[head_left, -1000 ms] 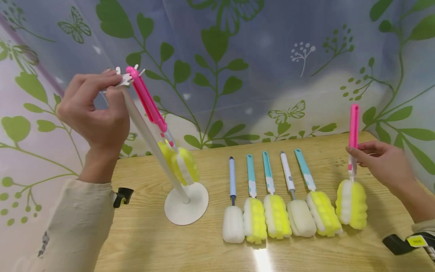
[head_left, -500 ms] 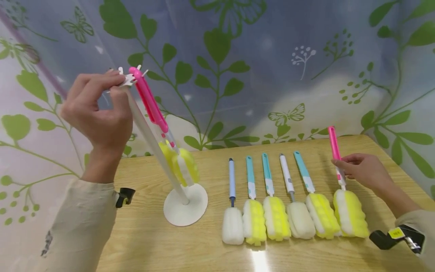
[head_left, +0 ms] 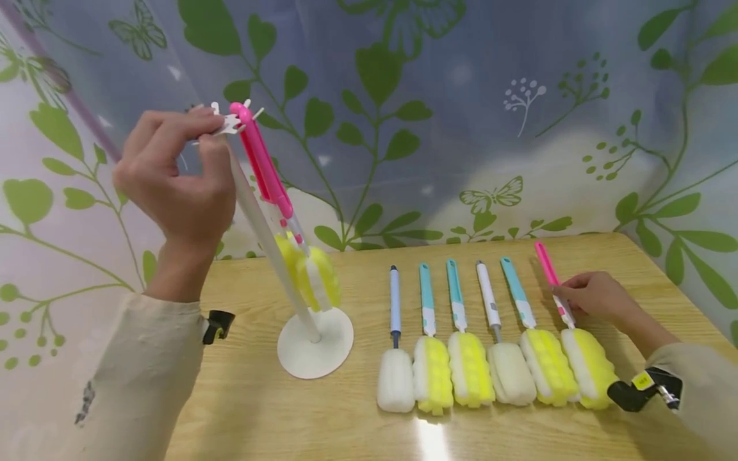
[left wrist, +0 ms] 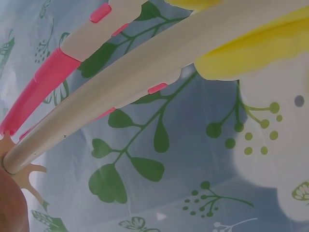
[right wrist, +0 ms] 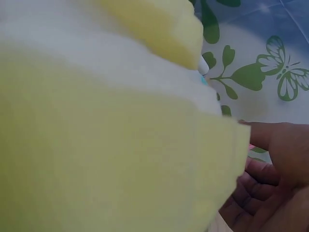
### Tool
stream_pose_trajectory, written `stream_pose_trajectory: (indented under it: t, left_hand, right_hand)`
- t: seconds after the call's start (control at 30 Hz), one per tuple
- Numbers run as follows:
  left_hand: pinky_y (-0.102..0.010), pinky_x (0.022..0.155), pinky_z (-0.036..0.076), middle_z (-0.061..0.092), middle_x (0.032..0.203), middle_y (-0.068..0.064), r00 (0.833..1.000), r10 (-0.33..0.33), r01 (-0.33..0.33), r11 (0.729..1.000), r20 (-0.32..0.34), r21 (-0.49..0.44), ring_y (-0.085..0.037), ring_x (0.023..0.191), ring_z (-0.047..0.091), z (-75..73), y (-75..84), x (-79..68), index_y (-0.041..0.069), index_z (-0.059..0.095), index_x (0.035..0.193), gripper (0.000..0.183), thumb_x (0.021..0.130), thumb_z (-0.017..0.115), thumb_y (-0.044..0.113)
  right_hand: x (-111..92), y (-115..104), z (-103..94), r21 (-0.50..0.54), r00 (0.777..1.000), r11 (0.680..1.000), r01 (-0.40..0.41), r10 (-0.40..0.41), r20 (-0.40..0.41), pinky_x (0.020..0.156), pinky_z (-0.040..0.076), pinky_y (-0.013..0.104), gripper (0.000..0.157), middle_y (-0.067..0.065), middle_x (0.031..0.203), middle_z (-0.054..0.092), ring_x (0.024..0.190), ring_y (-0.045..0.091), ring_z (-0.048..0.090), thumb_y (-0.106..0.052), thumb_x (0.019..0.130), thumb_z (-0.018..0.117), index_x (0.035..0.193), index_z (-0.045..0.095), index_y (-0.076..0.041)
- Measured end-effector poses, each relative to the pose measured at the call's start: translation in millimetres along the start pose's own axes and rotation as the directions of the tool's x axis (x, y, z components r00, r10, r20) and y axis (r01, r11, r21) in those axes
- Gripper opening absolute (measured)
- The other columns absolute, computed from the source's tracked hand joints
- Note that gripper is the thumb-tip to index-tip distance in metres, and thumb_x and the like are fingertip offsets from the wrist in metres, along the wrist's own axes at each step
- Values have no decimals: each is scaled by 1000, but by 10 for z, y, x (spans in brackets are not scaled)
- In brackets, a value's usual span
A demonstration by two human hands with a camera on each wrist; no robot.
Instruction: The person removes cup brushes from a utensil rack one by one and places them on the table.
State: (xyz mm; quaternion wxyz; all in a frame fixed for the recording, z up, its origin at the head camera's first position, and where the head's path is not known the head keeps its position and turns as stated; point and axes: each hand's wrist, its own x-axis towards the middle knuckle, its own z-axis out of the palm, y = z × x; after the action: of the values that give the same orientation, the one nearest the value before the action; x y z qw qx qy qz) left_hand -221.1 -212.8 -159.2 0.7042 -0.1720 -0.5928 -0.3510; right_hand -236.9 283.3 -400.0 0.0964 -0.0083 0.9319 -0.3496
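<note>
My left hand pinches the white hooked top of an upright stand between thumb and fingers. Two pink-handled sponge brushes hang from that top; the nearer handle shows beside the pole, and both handles appear in the left wrist view, one partly behind the pole. At the right end of a row, my right hand pinches the handle of another pink-handled sponge brush. Its yellow and white sponge head lies at the table, and that sponge fills much of the right wrist view.
Several sponge brushes lie side by side on the wooden table: a blue-handled one, teal-handled ones and a white-handled one. The stand's round base is left of them. A leaf-patterned curtain hangs behind.
My right hand has moved left and down with the pink-handled sponge brush, which now lies beside the last teal-handled one. My left hand keeps its hold on the stand's top.
</note>
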Motion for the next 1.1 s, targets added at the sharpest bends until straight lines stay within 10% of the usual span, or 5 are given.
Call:
stream_pose_trajectory:
  t: [0.6, 1.1]
  left_hand:
    - [-21, 64, 44, 65, 69, -12, 999, -15, 16, 1000, 51, -25, -17, 76, 68, -23, -35, -5, 3, 74, 68, 33, 75, 46, 17]
    - [-22, 70, 43, 71, 77, -8, 967, -31, 59, 993, 254, -101, -22, 83, 68, -107, -60, 94, 0, 75, 72, 37, 79, 42, 14]
  right_hand:
    - [66, 7, 54, -2, 996, 1000, -15, 15, 85, 65, 53, 32, 52, 4, 78, 67, 71, 17, 63, -32, 92, 61, 110, 58, 17]
    - [-133, 78, -104, 58, 999, 998, 10, -13, 44, 69, 55, 34, 56, 19, 99, 67, 82, 22, 66, -33, 98, 51, 120, 52, 19]
